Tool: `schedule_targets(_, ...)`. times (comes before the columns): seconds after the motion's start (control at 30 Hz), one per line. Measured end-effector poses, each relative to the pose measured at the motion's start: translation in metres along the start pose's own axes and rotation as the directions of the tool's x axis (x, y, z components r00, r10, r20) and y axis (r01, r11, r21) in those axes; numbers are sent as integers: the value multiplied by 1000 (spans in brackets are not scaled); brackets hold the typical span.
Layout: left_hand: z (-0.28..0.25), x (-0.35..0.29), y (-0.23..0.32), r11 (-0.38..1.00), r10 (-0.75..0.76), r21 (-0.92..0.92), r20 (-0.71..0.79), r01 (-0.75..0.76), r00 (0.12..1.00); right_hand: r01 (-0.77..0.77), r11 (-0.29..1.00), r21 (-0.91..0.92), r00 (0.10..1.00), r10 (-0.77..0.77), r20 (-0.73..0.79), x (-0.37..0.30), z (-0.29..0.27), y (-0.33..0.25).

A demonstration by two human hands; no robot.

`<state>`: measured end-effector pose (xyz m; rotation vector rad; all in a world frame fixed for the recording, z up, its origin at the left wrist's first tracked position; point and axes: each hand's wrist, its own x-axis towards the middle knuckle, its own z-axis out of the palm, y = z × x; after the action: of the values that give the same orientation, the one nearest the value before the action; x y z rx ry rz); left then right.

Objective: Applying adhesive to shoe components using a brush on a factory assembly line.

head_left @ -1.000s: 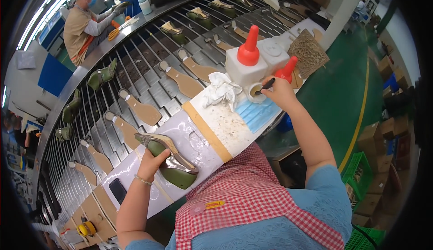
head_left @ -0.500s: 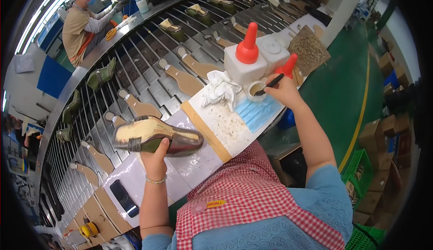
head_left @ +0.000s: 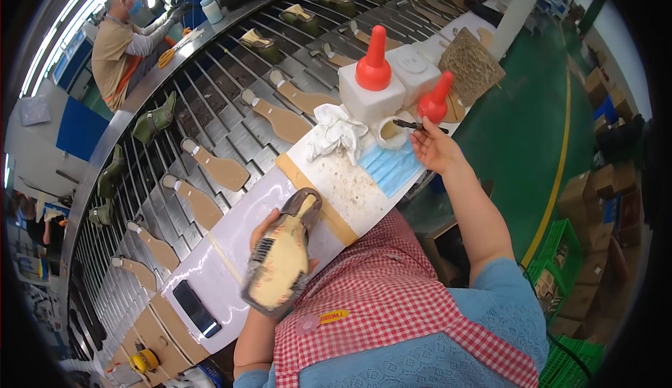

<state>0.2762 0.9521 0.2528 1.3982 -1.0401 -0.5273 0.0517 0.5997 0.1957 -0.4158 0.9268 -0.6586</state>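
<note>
My left hand [head_left: 262, 230] is wrapped round a shoe upper on a last [head_left: 278, 260], close to my apron. Its sole side faces up, pale yellow in the middle with a dark edge, and its narrow end points away from me. My palm is hidden beneath it. Between the fingers of my right hand [head_left: 437, 151] is a black-handled brush [head_left: 418, 127]. The brush tip lies at the rim of a small white pot [head_left: 379, 136] with pale contents. A crumpled white cloth [head_left: 336, 134] and a blue face mask [head_left: 388, 167] lie beside the pot.
White bottles with red cone caps [head_left: 374, 69] stand behind the pot, near a rough brown block [head_left: 470, 66]. Tan insoles [head_left: 276, 118] and green shoe uppers [head_left: 155, 118] rest on the roller conveyor. A phone [head_left: 196, 307] lies at left. Across the conveyor sits a person [head_left: 119, 45].
The shoe upper has swung round toward my body, its narrow end now pointing away and its sole side up. My right hand has turned, and the brush has come up from inside the pot.
</note>
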Motion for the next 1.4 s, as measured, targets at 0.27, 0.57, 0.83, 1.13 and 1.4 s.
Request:
schedule_targets(0.27,48,-33,-55,988,-90,-143,-186,64,978,336,942,-3,873,-310,376,-101,42,-4)
schedule_targets(0.57,56,-32,-43,993,109,-36,-164,-117,980,506,786,-357,696,-127,707,-202,108,84)
schedule_targets(0.83,52,-38,-44,992,22,-120,-122,-36,992,796,433,-423,561,-267,784,-202,114,100)
schedule_targets(1.13,53,-35,-28,977,208,-14,-157,-212,965,828,448,-338,436,-135,890,-214,116,100)
schedule_targets(1.4,38,-30,-22,896,315,379,-176,-231,933,900,335,-279,347,-162,924,-217,127,93)
